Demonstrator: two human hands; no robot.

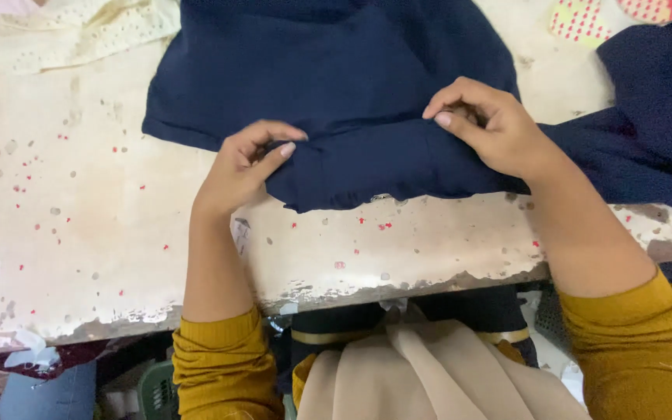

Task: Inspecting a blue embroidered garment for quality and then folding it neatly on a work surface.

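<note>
Two hands: both on one navy garment (351,70), pinching its folded lower edge.
Garment pos: spread flat on table (79,233), mid-top of view; hem fold runs L–R just above table's near edge, more navy cloth trails off to the right.
Left hand (244,167): thumb + forefinger closed on the fold's left end, other fingers curled under; nothing else held.
Right hand (491,128): fingertips bunched, pinching the fold's upper edge right of centre; wrist lies over the cloth.
Sleeves (223,365): mustard yellow, pushed up both forearms.
Table: pale, worn, chipped, w/ small red + grey specks.
Cream eyelet fabric (71,31): top-left corner, apart from garment.
Red-dotted pale fabric (581,19): top right, near the navy cloth.
Beige cloth (421,373): below the table edge, betw. the arms.
</note>
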